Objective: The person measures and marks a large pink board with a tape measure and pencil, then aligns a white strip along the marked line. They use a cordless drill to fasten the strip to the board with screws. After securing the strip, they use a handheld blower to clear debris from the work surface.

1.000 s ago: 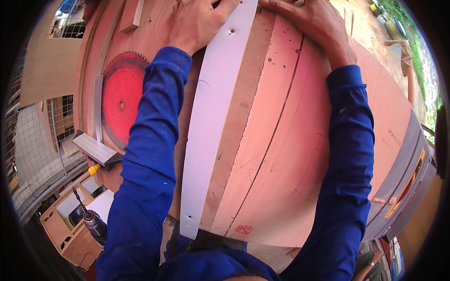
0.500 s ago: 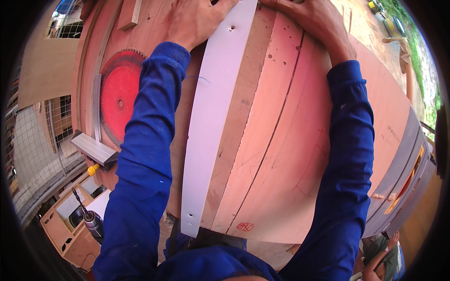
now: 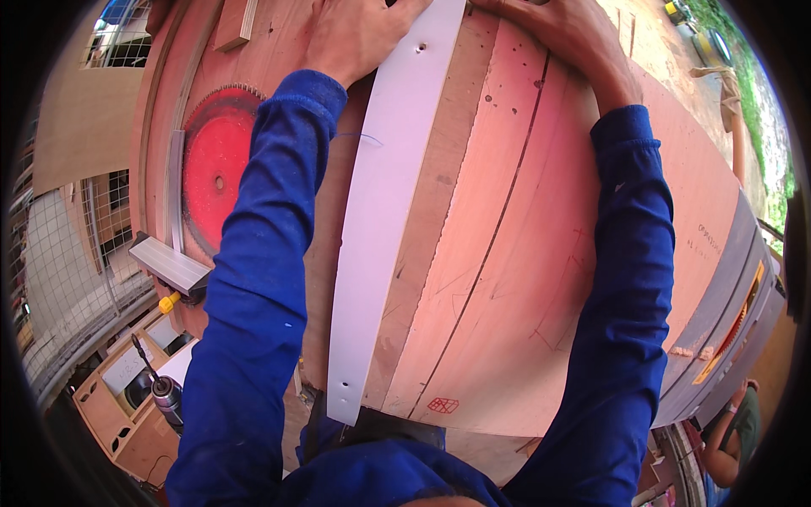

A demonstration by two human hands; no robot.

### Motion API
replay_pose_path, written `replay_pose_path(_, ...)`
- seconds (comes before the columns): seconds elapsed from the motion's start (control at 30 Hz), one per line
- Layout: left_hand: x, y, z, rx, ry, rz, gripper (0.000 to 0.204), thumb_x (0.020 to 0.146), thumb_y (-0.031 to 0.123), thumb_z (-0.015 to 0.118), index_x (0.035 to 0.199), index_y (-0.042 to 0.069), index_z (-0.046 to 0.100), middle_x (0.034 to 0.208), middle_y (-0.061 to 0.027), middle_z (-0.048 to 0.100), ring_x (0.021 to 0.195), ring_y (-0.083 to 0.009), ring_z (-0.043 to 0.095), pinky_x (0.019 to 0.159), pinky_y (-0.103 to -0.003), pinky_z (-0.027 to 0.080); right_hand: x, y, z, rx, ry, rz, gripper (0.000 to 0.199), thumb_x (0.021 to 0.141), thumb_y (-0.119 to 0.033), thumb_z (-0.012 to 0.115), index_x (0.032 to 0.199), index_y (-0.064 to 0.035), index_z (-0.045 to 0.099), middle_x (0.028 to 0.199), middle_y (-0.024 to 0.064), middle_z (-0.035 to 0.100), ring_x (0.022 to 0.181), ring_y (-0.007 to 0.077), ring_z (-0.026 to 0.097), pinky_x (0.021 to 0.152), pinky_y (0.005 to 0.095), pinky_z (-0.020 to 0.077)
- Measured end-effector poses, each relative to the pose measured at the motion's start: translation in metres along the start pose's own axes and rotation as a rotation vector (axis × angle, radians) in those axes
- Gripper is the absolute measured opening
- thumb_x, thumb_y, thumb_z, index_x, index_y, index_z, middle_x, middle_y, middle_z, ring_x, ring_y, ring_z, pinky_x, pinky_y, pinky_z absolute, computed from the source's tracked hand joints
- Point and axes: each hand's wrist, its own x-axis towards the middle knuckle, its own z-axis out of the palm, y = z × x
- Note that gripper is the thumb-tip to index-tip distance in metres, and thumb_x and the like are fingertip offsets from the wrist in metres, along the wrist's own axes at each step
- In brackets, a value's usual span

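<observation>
A long white strip (image 3: 390,169) with curved, tapering sides and small holes lies lengthwise on the reddish wooden work surface (image 3: 507,279). Its near end juts past the surface's edge by my body. At the far end, my left hand (image 3: 363,38) is closed at the strip's left side. My right hand (image 3: 574,34) reaches in from the right, its thumb side against the strip's right edge. The top of the picture cuts off most fingertips of both hands. Beside the strip runs a brown board (image 3: 439,182), and a thin blue strand curls over the strip's left edge.
Left of my left arm lies a red circular saw blade (image 3: 218,173), with a metal rail (image 3: 173,264) near it. A power drill (image 3: 167,397) stands by a wooden compartment box (image 3: 110,406) at lower left. Another person (image 3: 733,444) is at lower right.
My hands and the white strip have barely moved, the strip shifting very slightly. The person at lower right has changed position, and the arm there now hangs lower.
</observation>
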Motion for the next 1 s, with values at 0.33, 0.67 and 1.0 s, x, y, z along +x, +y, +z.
replay_pose_path(0.33,-0.0019,-0.0007,-0.0046,0.037,0.027,0.014,0.046,0.097,0.04,0.061,0.124,0.004,0.07,0.126,-0.02,0.067,0.123,-0.0368,0.056,0.108,-0.045,0.04,0.0066,0.002,0.0057,0.007,0.005,-0.028,0.068,0.075,-0.061,0.079,0.092,0.0041,0.068,0.084,0.0243,0.07,0.078,0.0347,0.068,0.071,0.0434,0.0522)
replay_pose_path(0.67,-0.0005,0.002,-0.0023,0.032,0.011,0.017,0.045,0.098,0.039,0.06,0.121,0.003,0.071,0.125,-0.0196,0.068,0.123,-0.0369,0.056,0.107,-0.045,0.041,0.0026,0.0005,0.0022,0.009,-0.001,-0.023,0.068,0.076,-0.062,0.079,0.091,0.0043,0.068,0.083,0.0233,0.069,0.076,0.033,0.068,0.069,0.0427,0.0522)
replay_pose_path(1.0,-0.0013,0.0022,-0.0056,0.024,-0.018,-0.035,0.042,0.097,0.041,0.061,0.12,0.009,0.073,0.124,-0.0208,0.067,0.125,-0.0386,0.052,0.108,-0.045,0.04,0.0076,0.0018,0.0019,-0.028,-0.015,-0.026,0.069,0.077,-0.063,0.076,0.09,0.0042,0.068,0.083,0.0234,0.069,0.077,0.0334,0.068,0.069,0.0428,0.0521)
